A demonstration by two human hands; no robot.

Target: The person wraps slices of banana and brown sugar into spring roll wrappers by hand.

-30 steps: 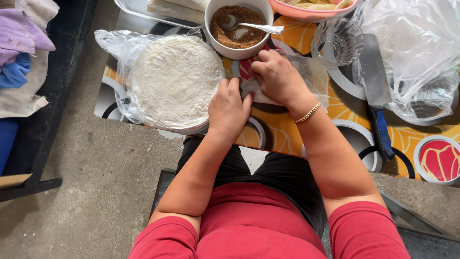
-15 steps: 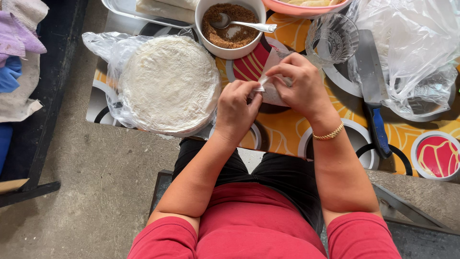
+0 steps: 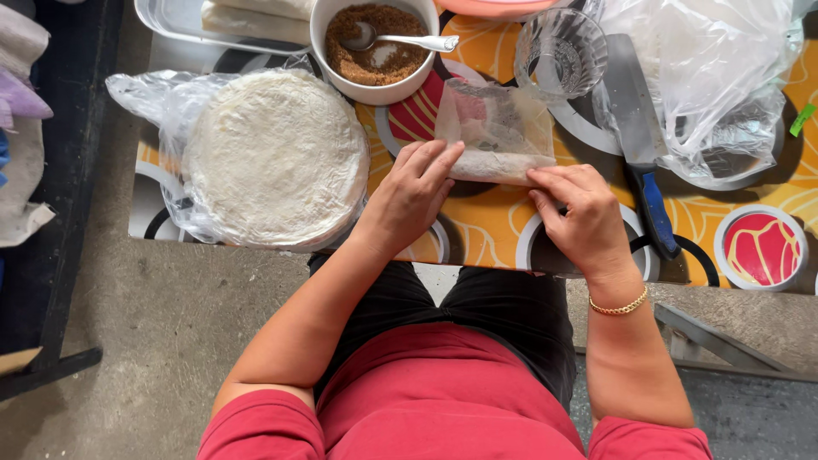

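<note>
Both hands on a thin translucent wrapper sheet lying flat on the patterned surface, w/ a strip of filling rolled into its near edge. Left hand: fingers extended, pressing down on the rolled edge's left end, no closed grip. Right hand: fingertips pinching/pressing the roll's right end.

Just beyond the hands: white bowl of brown filling w/ a spoon, and a clear glass. Left of left hand: stack of round wrappers on plastic bag. Right of right hand: cleaver, blue handle, blade close by.

Risks, as I judge: sheet looks v. thin, so uneven pressure btw the hands could tear it or let filling spill out the ends; loose roll may unwind. Right wrist near the cleaver, a careless sweep could catch it.
</note>
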